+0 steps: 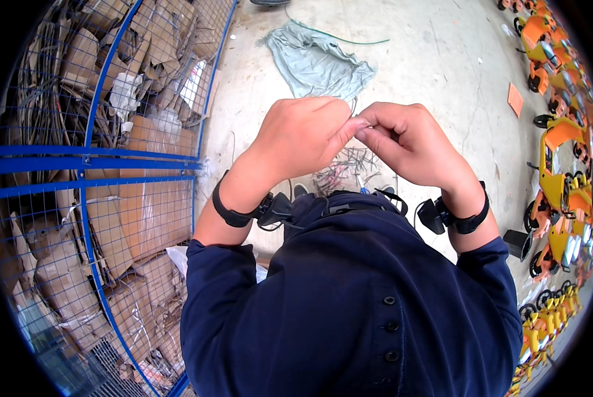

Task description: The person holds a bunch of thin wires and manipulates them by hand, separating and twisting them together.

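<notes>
My left hand [310, 132] and my right hand [412, 145] meet in front of my chest, fingertips pinched together. Between them a thin dark wire-like strand [355, 104] pokes up; most of it is hidden by the fingers. The left fist is curled with its thumb pointing to the right, while the right thumb and forefinger press together at the same spot. Below the hands, a loose heap of short dark and reddish wire pieces [349, 165] lies on the concrete floor near my feet. Each wrist wears a black strap with a small black device.
A blue mesh cage [91, 159] full of flattened cardboard [154, 218] stands at the left. Ahead on the floor lies a grey-green sack [319, 63] with a green cord. Rows of orange and yellow small wheeled vehicles [558, 149] line the right, near an orange flat piece [514, 100].
</notes>
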`<state>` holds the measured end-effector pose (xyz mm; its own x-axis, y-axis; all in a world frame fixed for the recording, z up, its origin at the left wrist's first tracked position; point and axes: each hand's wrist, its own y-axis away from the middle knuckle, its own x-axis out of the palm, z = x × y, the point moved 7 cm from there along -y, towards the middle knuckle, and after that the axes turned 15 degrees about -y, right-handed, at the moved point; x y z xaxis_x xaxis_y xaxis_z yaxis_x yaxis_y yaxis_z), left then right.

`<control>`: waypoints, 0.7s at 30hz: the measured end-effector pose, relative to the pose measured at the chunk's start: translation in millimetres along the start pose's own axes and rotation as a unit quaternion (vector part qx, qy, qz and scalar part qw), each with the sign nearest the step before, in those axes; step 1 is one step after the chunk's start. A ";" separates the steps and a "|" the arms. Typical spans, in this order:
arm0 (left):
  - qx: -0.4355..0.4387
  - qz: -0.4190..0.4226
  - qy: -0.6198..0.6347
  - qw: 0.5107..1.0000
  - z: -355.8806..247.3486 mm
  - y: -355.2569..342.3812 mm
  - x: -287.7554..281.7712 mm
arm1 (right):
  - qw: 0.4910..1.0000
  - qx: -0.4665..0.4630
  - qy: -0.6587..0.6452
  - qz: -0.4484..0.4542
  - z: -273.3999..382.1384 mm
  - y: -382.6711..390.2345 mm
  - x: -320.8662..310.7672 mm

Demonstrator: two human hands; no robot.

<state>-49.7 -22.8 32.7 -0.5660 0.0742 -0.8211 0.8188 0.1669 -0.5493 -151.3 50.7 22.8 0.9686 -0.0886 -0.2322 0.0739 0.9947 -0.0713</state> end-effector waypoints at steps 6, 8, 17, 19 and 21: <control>-0.055 0.040 0.253 0.965 8.5 3.4 8.5 | 0.972 0.021 -0.223 0.064 -10.7 2.3 7.1; -0.128 0.097 0.425 0.891 6.9 8.3 15.6 | 0.952 -0.009 -0.292 0.092 -14.9 1.0 11.0; -0.156 0.096 0.772 0.609 -13.6 11.6 29.4 | 0.834 -0.013 -0.519 0.186 -25.5 0.6 22.2; -0.157 0.087 0.782 0.597 -16.3 10.4 29.9 | 0.806 -0.027 -0.557 0.199 -20.2 0.1 24.1; -0.152 0.082 0.798 0.577 -19.1 9.0 29.4 | 0.777 -0.036 -0.590 0.216 -16.0 0.1 26.0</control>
<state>-60.8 -0.3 6.6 -0.0496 0.8842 0.4645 0.9564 0.1760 -0.2329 -130.0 47.7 1.3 0.4450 0.4036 0.7994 -0.2903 0.9095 -0.2976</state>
